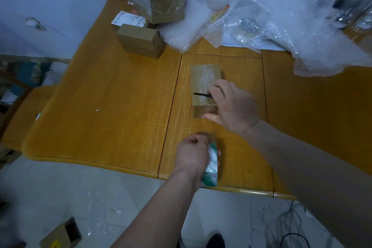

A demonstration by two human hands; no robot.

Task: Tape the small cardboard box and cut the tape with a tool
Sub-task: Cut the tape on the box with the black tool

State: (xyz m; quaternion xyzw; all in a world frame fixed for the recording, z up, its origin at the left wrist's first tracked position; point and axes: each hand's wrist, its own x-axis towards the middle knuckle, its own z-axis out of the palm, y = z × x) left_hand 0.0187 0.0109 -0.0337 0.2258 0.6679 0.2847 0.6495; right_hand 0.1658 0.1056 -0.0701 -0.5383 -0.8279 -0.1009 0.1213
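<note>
A small cardboard box (203, 78) stands on the wooden table (120, 106), with clear tape laid along its top and down its near side. My right hand (231, 106) rests on the box's near right corner and grips a cutting tool whose thin black blade (200, 94) lies across the taped top, pointing left. My left hand (193, 153) is closed around a roll of clear tape (211, 167) with a white and green core, held near the table's front edge. A strip of tape stretches from the roll to the box's near side.
Two larger cardboard boxes (159, 0) (141, 40) and labelled packets (128, 19) sit at the table's back left. Bubble wrap (261, 12) covers the back right. An open carton (62, 235) lies on the tiled floor; cables (291, 227) lie at lower right.
</note>
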